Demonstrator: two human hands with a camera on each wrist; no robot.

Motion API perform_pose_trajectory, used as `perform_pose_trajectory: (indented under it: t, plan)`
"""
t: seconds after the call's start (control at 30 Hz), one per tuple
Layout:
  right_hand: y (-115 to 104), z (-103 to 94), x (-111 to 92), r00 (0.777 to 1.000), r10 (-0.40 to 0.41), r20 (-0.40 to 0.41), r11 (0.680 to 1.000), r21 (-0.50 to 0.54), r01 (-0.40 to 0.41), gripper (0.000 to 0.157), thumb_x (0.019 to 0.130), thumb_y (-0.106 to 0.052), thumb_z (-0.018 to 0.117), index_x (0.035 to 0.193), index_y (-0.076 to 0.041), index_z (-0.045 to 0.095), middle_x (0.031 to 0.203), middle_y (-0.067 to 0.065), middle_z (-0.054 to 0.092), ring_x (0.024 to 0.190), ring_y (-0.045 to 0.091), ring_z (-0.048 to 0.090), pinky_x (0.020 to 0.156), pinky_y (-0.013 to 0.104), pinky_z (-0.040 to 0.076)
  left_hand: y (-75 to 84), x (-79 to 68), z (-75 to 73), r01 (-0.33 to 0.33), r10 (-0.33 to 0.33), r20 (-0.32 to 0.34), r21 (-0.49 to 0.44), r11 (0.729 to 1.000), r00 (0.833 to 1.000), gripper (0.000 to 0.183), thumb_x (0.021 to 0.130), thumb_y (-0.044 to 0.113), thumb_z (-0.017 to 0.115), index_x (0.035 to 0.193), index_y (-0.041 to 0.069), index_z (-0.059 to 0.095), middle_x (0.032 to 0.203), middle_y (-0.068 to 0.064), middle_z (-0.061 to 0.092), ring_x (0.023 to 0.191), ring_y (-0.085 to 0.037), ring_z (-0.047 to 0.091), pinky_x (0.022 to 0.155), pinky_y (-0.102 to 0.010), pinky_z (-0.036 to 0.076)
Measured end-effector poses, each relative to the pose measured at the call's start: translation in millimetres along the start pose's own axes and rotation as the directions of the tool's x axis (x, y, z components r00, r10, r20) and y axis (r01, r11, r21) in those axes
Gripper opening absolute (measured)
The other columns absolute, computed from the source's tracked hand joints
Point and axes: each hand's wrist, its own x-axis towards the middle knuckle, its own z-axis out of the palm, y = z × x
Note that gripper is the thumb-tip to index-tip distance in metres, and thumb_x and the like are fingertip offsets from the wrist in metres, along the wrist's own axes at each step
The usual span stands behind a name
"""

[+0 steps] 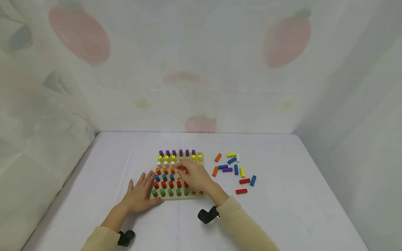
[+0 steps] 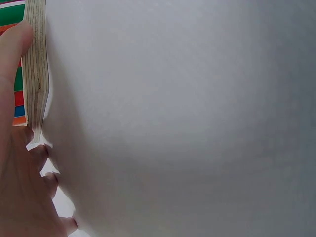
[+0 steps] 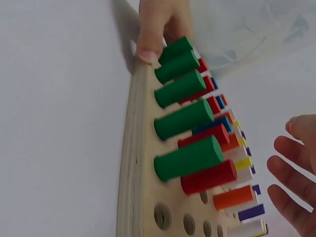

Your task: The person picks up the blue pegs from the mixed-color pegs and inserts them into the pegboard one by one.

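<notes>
A wooden pegboard bears rows of coloured pegs standing upright: purple, yellow, white, orange, blue, red and, nearest, green pegs. My left hand lies spread along its left side, thumb resting at the near left corner and fingers straight. My right hand is over the middle of the board, fingertips beside the white and orange rows. Its loosely bent fingers show apart in the right wrist view, with no peg visible between them. Behind this hand, part of the rows is hidden. Bare holes show along the green row.
Right of the board lie several loose pegs, among them an orange peg, a purple peg, a white peg and a red peg. A white cloth covers the table; patterned curtains stand behind and beside it.
</notes>
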Motion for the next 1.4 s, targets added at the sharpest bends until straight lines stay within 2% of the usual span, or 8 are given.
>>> perform_pose_trajectory:
  t: [0.17,0.27,0.57,0.87,0.97,1.17,1.4]
  plan:
    - [13,-8.7,-2,0.997,-0.05,-0.066,0.999,0.017,0.051,0.017,0.092,-0.02,0.056,0.108,-0.016,0.062,0.103,-0.006,0.063,0.091,0.006,0.058,0.079,0.021,0.051,-0.2,0.6,-0.4,0.003,-0.003,0.005,0.0,1.0,1.0,0.103,0.071,0.068,0.06,0.147,0.008,0.022,0.152,-0.013,0.021,0.138,-0.041,0.015,0.101,-0.071,0.004]
    - [23,-13.6,-2,0.994,-0.051,-0.099,0.998,0.02,0.053,0.016,0.091,-0.017,0.058,0.106,-0.014,0.062,0.1,-0.004,0.063,0.091,0.007,0.059,0.078,0.022,0.051,-0.3,0.6,-0.5,0.003,-0.003,0.007,-0.003,1.0,1.0,0.103,0.071,0.068,0.06,0.147,0.008,0.022,0.152,-0.013,0.021,0.138,-0.041,0.015,0.101,-0.071,0.003]
    - [53,-29.8,-4,0.985,0.033,-0.17,0.999,0.045,-0.026,0.016,0.09,-0.017,0.06,0.106,-0.013,0.062,0.098,-0.003,0.064,0.089,0.008,0.059,0.079,0.026,0.052,-3.1,-0.6,1.3,-0.008,0.008,-0.009,-0.013,1.0,1.0,0.103,0.071,0.067,0.061,0.146,0.008,0.023,0.152,-0.014,0.022,0.138,-0.041,0.016,0.101,-0.071,0.004]
    - [85,-49.3,-10,0.97,0.118,-0.211,0.993,0.046,-0.111,0.016,0.088,-0.015,0.061,0.104,-0.015,0.062,0.097,-0.004,0.064,0.087,0.008,0.059,0.078,0.028,0.052,-7.7,-0.2,3.8,0.003,-0.003,0.016,-0.005,1.0,1.0,0.105,0.07,0.069,0.06,0.147,0.009,0.021,0.153,-0.012,0.02,0.138,-0.04,0.014,0.101,-0.071,0.002]
    - [95,-54.8,-14,0.971,0.101,-0.217,0.994,0.059,-0.09,0.016,0.087,-0.012,0.063,0.102,-0.012,0.063,0.095,-0.002,0.065,0.085,0.011,0.06,0.078,0.03,0.052,-7.8,-0.6,3.8,0.004,-0.004,0.018,-0.008,1.0,1.0,0.104,0.071,0.068,0.061,0.147,0.009,0.021,0.153,-0.012,0.02,0.138,-0.041,0.014,0.101,-0.071,0.002]
    - [117,-56.5,-21,0.973,0.082,-0.218,0.997,0.013,-0.081,0.016,0.086,-0.012,0.064,0.101,-0.011,0.064,0.089,-0.002,0.066,0.082,0.01,0.061,0.076,0.029,0.053,-7.9,-1.9,3.5,0.007,-0.007,0.023,-0.007,1.0,1.0,0.104,0.071,0.068,0.06,0.147,0.01,0.02,0.153,-0.013,0.02,0.139,-0.04,0.014,0.101,-0.071,0.001]
    - [127,-58.2,-29,0.97,0.168,-0.175,0.985,-0.017,-0.174,0.017,0.087,-0.015,0.062,0.104,-0.011,0.064,0.095,-0.003,0.066,0.088,0.013,0.062,0.077,0.03,0.053,-7.8,-2.0,4.0,0.008,-0.008,0.016,-0.003,1.0,1.0,0.105,0.07,0.069,0.06,0.147,0.009,0.021,0.153,-0.013,0.02,0.139,-0.04,0.014,0.102,-0.07,0.001]
